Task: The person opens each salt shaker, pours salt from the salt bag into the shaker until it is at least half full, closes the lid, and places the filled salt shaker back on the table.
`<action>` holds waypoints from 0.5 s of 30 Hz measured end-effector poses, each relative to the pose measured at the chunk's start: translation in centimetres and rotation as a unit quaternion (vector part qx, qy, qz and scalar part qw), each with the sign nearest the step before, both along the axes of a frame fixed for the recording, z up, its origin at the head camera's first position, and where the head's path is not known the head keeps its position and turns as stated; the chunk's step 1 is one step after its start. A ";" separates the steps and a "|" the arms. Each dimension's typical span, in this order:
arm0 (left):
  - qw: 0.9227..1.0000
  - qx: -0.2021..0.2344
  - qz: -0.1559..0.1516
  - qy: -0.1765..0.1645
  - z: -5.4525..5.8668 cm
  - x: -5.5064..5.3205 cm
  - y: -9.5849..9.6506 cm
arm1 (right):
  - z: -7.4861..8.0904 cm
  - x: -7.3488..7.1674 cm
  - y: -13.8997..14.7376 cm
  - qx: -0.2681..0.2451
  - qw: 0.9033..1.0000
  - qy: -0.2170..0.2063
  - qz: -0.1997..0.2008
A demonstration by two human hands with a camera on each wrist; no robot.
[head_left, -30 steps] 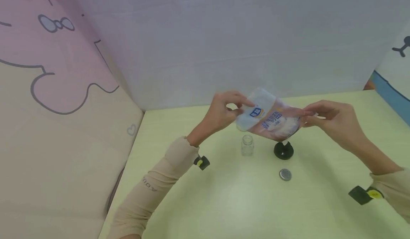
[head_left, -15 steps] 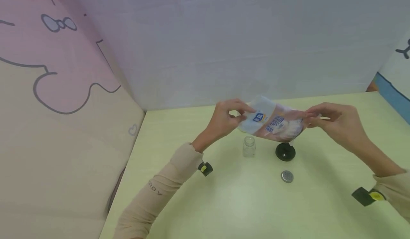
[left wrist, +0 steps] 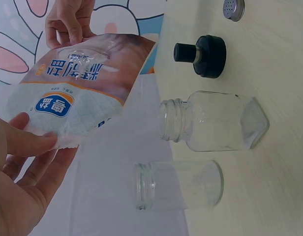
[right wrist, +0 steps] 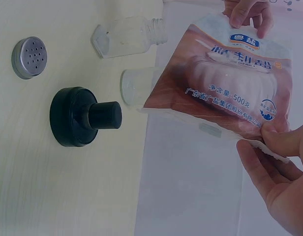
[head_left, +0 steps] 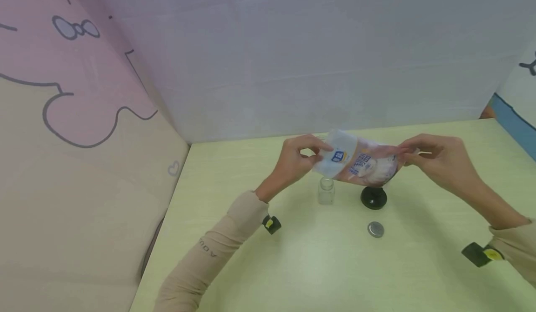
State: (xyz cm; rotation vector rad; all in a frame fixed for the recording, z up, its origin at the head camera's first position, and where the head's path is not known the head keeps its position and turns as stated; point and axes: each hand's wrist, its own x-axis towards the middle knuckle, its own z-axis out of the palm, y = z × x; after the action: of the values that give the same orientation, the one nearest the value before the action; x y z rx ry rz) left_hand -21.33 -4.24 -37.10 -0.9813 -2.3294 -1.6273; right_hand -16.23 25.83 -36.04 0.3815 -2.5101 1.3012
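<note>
From the head view I see a bag (head_left: 356,163) held up off the pale table (head_left: 293,261), stretched between two hands. The left hand (head_left: 295,156) pinches its light blue end, and the right hand (head_left: 444,161) pinches the brown end, thumb against fingers. Below the bag I find a square jar (head_left: 326,195) standing upright, a black lid (head_left: 374,198) to its right, and a metal cap (head_left: 376,229) nearer the wearer. Through the left wrist camera, which shows the table turned on its side, I get the left thumb and fingers narrowed on the bag's edge, with the printed front in sight. Here a round jar (left wrist: 183,184) shows just beside the square one, both clear glass; the lid has a stubby knob. On the right wrist camera I see the right thumb and fingers closed on a corner of the bag, where a pale strip runs along the edge. The cap's top is pierced with small holes.
</note>
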 end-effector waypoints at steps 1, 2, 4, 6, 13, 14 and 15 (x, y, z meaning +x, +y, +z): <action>1.000 0.003 0.000 -0.003 -0.1 0.0 0.0 | 0.0 0.0 0.0 0.000 1.000 0.001 0.001; 1.000 0.006 0.001 -0.005 -0.2 0.1 0.1 | -0.1 0.0 0.0 0.001 1.000 0.003 0.001; 1.000 0.008 0.005 -0.009 -0.4 0.1 0.1 | -0.1 0.0 0.0 0.004 1.000 0.004 0.002; 1.000 0.009 0.007 -0.010 -0.5 0.2 0.1 | -0.1 0.0 -0.1 0.005 1.000 0.006 0.004; 1.000 0.021 -0.004 -0.003 -0.1 0.9 0.0 | -0.2 0.0 -0.1 0.013 1.000 0.017 0.006; 1.000 0.022 -0.005 -0.004 0.3 1.2 0.0 | -0.2 -0.1 -0.1 0.015 1.000 0.020 0.007; 1.000 0.021 -0.005 -0.006 0.6 1.5 0.0 | -0.2 -0.1 -0.2 0.016 1.000 0.022 0.008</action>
State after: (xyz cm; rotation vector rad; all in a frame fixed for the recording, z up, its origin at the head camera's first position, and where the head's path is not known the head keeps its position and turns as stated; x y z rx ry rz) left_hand -19.85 -4.23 -36.49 -0.9804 -2.2904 -1.6840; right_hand -16.29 25.67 -36.28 0.4333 -2.4989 1.2459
